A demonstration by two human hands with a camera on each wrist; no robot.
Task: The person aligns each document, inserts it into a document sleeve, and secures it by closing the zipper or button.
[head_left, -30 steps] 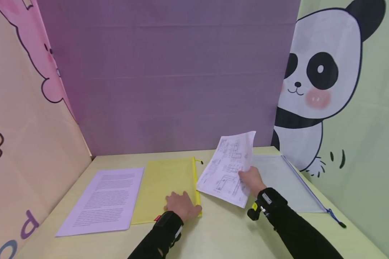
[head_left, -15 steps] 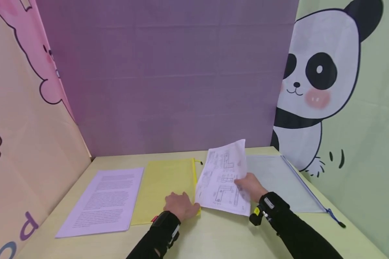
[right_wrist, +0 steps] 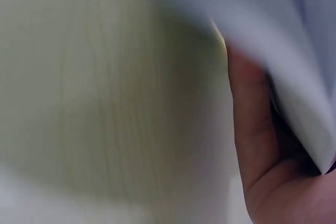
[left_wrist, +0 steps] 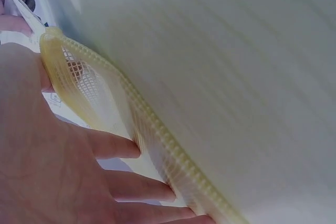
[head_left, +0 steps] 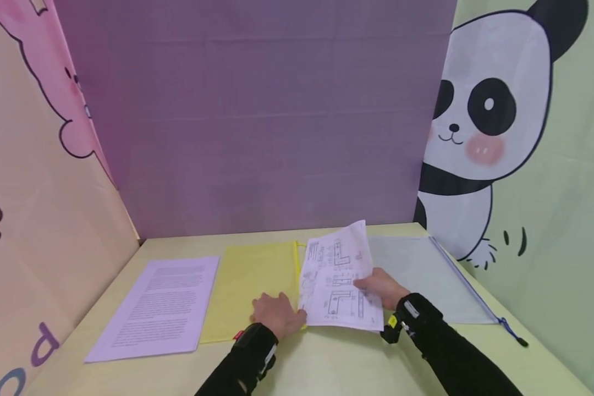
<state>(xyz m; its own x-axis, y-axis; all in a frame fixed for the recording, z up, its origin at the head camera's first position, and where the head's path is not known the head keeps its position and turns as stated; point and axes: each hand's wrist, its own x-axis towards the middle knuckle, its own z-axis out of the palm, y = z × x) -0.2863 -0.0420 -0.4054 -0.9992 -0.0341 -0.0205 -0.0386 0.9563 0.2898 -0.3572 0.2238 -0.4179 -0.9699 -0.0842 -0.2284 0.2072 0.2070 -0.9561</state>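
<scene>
Two hands are showing, a left hand (head_left: 277, 313) and a right hand (head_left: 382, 289); two zip pouches are lying on the one desk (head_left: 336, 363), one yellow pouch (head_left: 252, 280) and one clear pouch (head_left: 425, 275); two paper items are showing, one drawing sheet (head_left: 339, 280) and one text stack (head_left: 160, 305).

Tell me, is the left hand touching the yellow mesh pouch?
Touching. The left wrist view shows the left hand with its fingers lifting the zipper edge of the yellow mesh pouch.
</scene>
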